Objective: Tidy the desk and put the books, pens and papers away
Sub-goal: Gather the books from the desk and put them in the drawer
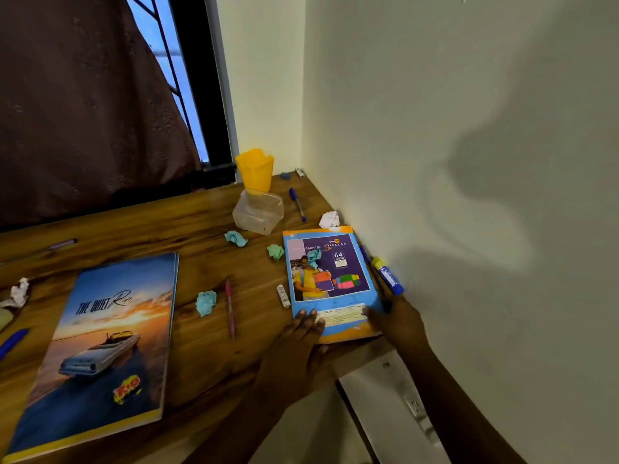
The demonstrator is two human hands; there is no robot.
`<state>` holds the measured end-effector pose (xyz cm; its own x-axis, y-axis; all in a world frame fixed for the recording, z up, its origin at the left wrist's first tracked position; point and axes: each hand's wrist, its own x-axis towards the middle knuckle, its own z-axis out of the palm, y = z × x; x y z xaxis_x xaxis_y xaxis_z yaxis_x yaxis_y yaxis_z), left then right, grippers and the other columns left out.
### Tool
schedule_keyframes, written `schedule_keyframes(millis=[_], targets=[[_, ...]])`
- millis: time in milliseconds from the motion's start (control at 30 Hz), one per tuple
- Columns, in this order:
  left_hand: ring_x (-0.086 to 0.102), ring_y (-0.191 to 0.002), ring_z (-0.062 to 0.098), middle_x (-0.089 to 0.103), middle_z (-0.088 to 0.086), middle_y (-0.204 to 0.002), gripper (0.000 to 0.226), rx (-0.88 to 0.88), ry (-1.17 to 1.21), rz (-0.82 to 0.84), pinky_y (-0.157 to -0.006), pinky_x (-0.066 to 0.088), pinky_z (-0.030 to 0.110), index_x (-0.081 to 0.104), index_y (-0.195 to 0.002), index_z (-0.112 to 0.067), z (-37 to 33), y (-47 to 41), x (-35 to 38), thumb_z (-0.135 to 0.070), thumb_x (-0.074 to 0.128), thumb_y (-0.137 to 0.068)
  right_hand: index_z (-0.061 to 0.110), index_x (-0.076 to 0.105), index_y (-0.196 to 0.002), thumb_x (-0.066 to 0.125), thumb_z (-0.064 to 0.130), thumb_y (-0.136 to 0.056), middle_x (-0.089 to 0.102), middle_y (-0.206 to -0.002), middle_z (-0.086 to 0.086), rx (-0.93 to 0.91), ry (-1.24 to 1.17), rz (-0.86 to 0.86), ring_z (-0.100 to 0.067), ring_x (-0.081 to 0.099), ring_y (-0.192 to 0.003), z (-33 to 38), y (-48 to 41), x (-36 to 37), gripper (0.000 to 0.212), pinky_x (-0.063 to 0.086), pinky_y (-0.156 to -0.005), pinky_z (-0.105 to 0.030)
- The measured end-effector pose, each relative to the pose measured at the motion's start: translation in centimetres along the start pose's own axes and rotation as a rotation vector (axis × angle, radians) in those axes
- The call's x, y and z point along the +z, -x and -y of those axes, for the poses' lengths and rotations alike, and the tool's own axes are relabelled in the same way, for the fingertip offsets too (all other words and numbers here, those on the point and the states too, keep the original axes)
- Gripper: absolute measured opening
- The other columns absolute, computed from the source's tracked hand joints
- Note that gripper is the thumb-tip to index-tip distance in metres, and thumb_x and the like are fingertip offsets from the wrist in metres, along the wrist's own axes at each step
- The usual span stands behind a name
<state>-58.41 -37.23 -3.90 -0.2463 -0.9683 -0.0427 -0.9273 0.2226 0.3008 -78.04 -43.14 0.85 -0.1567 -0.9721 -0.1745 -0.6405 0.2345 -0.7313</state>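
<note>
Grained wooden desk point(201, 226), glossy paper notebook point(330, 283), translucent plastic box point(258, 212)

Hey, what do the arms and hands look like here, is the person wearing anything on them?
The left hand and right hand are ungloved, with no ring, watch or bracelet visible. Above both wrists no sleeve shows, right up to the frame edge.
</note>
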Motion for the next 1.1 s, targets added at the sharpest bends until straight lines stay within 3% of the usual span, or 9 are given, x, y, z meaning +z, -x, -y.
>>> schedule_keyframes(millis=[167,300,367,500,633,767,833,933,1100], targets=[[-0.003,-0.142,0.003,0.002,-0.018,-0.152,0.084,-0.028,0.074,0.025,-0.120,0.006,0.028,0.019,-0.148,-0.030,-0.2,0.5,-0.6,-0.072,-0.006,-0.080,0.011,0.057,-0.118,0.071,0.023,-0.082,0.067,-0.114,-0.008,0.040,-0.268,0.146,-0.017,0.065,-0.086,0.1,-0.6,-0.1,0.041,0.056,-0.079,-0.033],[0.025,-0.140,0.012,0.031,-0.007,-0.152,0.052,-0.057,0.139,-0.106,-0.113,0.021,0.027,0.032,-0.145,-0.027,-1.3,-2.3,-4.2,-0.049,0.032,-0.098,0.008,0.056,-0.119,0.070,0.018,-0.083,0.066,-0.113,-0.009,0.093,-0.315,0.187,-0.017,0.064,-0.085,-0.1,-0.9,-0.2,0.040,0.055,-0.074,-0.031],[0.020,-0.143,0.017,0.026,-0.002,-0.155,0.054,0.013,0.048,-0.137,-0.115,0.018,0.034,0.027,-0.147,-0.027,-1.1,-6.0,-5.5,-0.047,0.034,-0.098,0.007,0.056,-0.118,0.070,0.016,-0.083,0.065,-0.113,-0.010,0.132,-0.361,0.200,-0.019,0.065,-0.084,0.3,-0.9,-0.2,0.039,0.056,-0.068,-0.030],[0.001,-0.147,0.023,0.003,0.003,-0.160,0.062,0.007,-0.219,0.037,-0.116,0.004,0.048,0.010,-0.151,-0.023,1.1,-11.9,-5.3,-0.052,0.025,-0.098,0.011,0.051,-0.119,0.064,0.016,-0.088,0.064,-0.111,-0.010,0.146,-0.425,0.177,-0.017,0.066,-0.079,1.5,-0.2,-0.4,0.034,0.056,-0.054,-0.025],[-0.005,-0.147,0.020,-0.006,0.000,-0.160,0.067,-0.059,-0.125,0.058,-0.116,-0.001,0.049,0.004,-0.152,-0.022,3.2,-13.1,-5.4,-0.057,0.019,-0.097,0.018,0.048,-0.114,0.062,0.022,-0.090,0.066,-0.108,-0.009,-0.012,-0.253,0.039,-0.022,0.070,-0.083,3.3,1.3,-2.5,0.028,0.060,-0.072,-0.044],[-0.011,-0.146,0.017,-0.008,-0.001,-0.160,0.068,-0.073,-0.054,0.097,-0.116,-0.007,0.051,-0.001,-0.151,-0.027,4.1,-12.9,-6.4,-0.061,0.016,-0.095,0.020,0.043,-0.108,0.056,0.022,-0.092,0.067,-0.107,-0.006,-0.189,-0.031,-0.058,-0.016,0.067,-0.077,6.2,3.7,-5.7,0.021,0.055,-0.064,-0.025],[-0.009,-0.146,0.017,-0.004,0.000,-0.160,0.063,-0.072,0.001,0.096,-0.115,-0.009,0.048,0.004,-0.152,-0.027,4.0,-12.5,-7.0,-0.056,0.018,-0.097,0.017,0.044,-0.115,0.055,0.023,-0.093,0.067,-0.109,-0.006,-0.223,0.071,-0.084,-0.018,0.069,-0.080,7.6,4.8,-7.1,0.026,0.055,-0.067,-0.027],[0.001,-0.147,0.017,0.007,0.002,-0.160,0.058,-0.134,0.226,-0.069,-0.117,0.000,0.043,0.018,-0.150,-0.027,3.0,-11.1,-8.3,-0.048,0.032,-0.098,0.015,0.045,-0.120,0.052,0.027,-0.093,0.068,-0.105,-0.007,-0.283,0.207,-0.134,-0.023,0.070,-0.081,9.6,6.8,-8.8,0.031,0.056,-0.071,-0.031],[0.041,-0.131,0.013,0.043,-0.004,-0.145,0.046,-0.229,1.240,-0.167,-0.104,0.034,0.031,0.041,-0.140,-0.030,-1.4,-5.0,-13.5,-0.040,0.044,-0.095,0.017,0.057,-0.114,0.050,0.027,-0.092,0.067,-0.078,-0.003,-0.545,0.406,-0.367,-0.019,0.058,-0.056,11.4,9.0,-8.0,0.025,0.035,-0.047,-0.021]])
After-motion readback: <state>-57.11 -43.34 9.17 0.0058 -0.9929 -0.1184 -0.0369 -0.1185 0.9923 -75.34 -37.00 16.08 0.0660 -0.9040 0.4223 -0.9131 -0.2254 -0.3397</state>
